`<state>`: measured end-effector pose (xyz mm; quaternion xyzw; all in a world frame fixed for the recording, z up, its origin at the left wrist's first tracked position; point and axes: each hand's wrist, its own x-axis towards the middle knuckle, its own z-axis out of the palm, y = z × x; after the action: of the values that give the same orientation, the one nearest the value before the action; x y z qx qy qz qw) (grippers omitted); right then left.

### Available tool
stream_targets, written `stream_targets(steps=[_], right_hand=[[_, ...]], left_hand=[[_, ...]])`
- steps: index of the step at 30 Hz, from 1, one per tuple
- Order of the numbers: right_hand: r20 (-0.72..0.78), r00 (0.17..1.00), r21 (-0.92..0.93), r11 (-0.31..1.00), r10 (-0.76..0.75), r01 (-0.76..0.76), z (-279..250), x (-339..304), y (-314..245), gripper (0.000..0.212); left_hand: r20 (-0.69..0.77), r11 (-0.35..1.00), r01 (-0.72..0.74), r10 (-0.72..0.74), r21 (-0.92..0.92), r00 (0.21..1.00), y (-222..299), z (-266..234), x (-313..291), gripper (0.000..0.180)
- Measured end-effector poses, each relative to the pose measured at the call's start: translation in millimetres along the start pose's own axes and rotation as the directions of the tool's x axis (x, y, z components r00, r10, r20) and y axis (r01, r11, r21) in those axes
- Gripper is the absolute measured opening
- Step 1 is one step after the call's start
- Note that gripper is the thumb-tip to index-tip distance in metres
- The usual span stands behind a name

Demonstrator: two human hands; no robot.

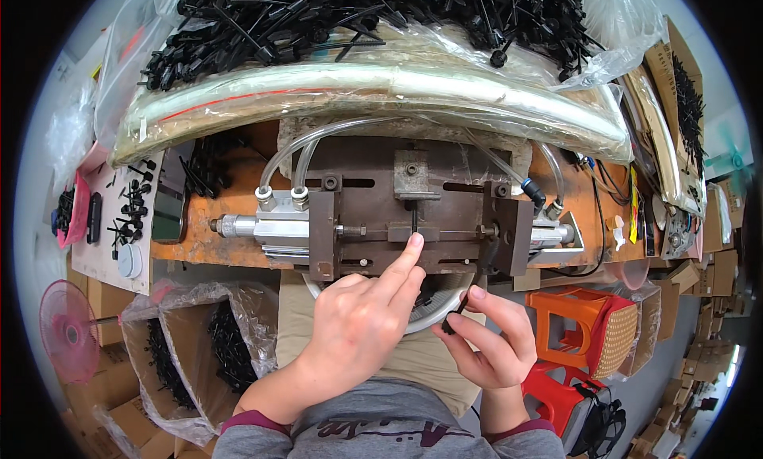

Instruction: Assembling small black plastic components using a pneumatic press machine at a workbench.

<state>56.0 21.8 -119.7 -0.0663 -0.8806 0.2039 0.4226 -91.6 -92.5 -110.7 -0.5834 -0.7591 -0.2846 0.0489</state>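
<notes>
My left hand [362,316] reaches over the machine's front with its index finger stretched out and the other fingers bent behind it. That fingertip touches the lower end of a thin black stem [414,216] standing out below the central metal block [412,173] of a dark press fixture [362,161]. Nothing shows in the left hand, though its thumb is hidden. Beside it, lower right, my right hand [497,340] pinches a small black plastic part with a thin stem and wider end [453,322] between thumb and fingers. The held part is apart from the fixture.
Silver air cylinders [282,228] with clear hoses [338,127] flank the fixture. Behind lies a large heap of black stemmed parts [318,22] on a plastic-covered tray [373,89]. Plastic-lined boxes [191,356] stand low left; an orange stool [564,316] stands right.
</notes>
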Motion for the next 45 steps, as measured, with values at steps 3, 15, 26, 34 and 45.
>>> stream_targets(steps=[3, 15, 26, 34, 45], right_hand=[[-0.018, 1.0, 0.003, 1.0, -0.004, 0.004, 1, 0, -2, 0.032], [0.035, 0.999, 0.06, 0.997, 0.038, -0.04, 2, 4, -4, 0.031], [0.061, 0.994, 0.285, 0.953, 0.086, -0.1, 11, 4, -10, 0.037], [0.453, 0.688, 0.777, 0.127, 0.568, -0.617, 9, 4, -3, 0.027], [0.585, 0.606, 0.745, -0.06, 0.539, -0.665, 11, 18, -7, 0.028]], left_hand=[[0.013, 1.0, 0.0, 0.0, 0.005, 1.0, 0, -1, 0, 0.023], [0.109, 0.939, 0.037, 0.001, -0.342, 0.994, -1, -25, -20, 0.033], [0.048, 0.566, 0.173, -0.23, -0.806, 0.972, 10, -18, -30, 0.035], [0.069, 0.561, 0.143, -0.152, -0.815, 0.986, 5, -26, -34, 0.031], [-0.032, 0.765, -0.043, 0.029, -0.642, 0.999, 4, -27, -42, 0.03]])
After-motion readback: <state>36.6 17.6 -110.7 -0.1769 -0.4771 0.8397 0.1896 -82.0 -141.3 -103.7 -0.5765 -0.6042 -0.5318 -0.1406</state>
